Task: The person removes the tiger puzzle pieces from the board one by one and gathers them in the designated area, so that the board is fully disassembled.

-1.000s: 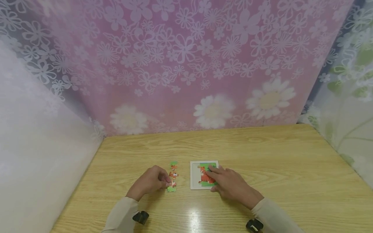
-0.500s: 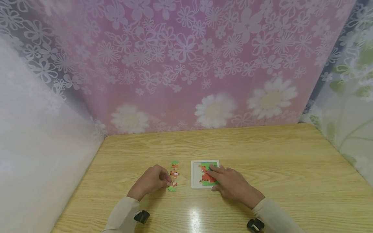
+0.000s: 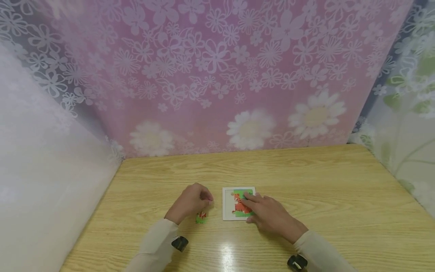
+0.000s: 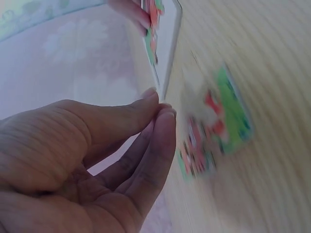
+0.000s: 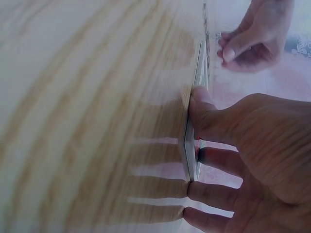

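Resting flat on the puzzle tray (image 3: 228, 204), the right hand (image 3: 268, 215) is kept relaxed; fingertips are pinched together on the left hand (image 3: 190, 202), though whatever's held can't be made out, with a loose piece (image 3: 201, 217) left just near it on the bench (image 3: 340, 204).

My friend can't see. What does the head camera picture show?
Two hands work on a small tiger puzzle on a wooden table. The right hand rests on the puzzle board; the left hand hovers above a loose puzzle piece. Behind hangs a pink flowered curtain.

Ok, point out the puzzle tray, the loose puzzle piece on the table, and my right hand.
puzzle tray (image 3: 227, 204), head view, bare white left border.
loose puzzle piece (image 3: 201, 218), head view, middle of the piece.
right hand (image 3: 272, 215), head view, back of the hand.
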Tool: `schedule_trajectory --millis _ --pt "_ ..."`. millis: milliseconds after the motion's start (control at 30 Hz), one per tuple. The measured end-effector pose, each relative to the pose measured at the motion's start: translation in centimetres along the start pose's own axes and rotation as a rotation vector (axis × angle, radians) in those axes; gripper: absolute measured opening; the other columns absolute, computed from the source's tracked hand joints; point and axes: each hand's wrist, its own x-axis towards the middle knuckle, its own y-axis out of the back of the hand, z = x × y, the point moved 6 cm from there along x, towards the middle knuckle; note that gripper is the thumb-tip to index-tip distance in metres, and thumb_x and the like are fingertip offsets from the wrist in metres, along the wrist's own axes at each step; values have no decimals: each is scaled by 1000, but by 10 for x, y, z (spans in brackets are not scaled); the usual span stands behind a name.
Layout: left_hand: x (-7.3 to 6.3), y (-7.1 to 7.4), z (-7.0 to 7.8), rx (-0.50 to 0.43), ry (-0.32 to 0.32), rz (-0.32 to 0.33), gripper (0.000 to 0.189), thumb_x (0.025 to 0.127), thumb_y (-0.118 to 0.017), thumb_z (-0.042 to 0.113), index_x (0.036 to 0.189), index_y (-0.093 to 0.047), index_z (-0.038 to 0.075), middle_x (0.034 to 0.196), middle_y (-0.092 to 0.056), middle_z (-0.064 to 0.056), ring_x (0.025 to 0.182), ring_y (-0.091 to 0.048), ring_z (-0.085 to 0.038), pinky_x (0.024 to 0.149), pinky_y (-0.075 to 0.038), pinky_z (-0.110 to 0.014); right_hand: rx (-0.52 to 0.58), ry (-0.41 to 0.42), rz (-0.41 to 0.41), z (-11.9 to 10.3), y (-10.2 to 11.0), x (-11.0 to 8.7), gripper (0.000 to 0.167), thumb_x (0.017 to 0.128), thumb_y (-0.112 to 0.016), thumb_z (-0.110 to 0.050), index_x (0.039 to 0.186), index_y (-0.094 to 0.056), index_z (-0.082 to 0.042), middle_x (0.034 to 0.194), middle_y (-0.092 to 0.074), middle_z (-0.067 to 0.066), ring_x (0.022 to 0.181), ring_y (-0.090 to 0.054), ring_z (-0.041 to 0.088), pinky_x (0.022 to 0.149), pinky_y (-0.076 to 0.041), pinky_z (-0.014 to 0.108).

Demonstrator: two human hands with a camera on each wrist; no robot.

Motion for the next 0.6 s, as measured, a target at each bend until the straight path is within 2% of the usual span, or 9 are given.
schedule_trajectory --millis 267,600 --pt "24 -16 22 -41 -11 1 6 93 -72 5 93 -78 4 87 -70 -2 74 -62 -13 66 -53 -32 4 12 22 1 0 0 63 87 -80 -29 139 -59 0 146 -53 22 123 -56 49 96 -48 58" --pt "44 -32 28 9 16 43 7 94 -73 7 98 -78 4 93 -71 -3 81 -64 -15 70 -55 -32 6 51 44 0 1 -2 62 86 -80 -28 137 -59 1 142 -55 24 121 -59 46 92 -49 62"
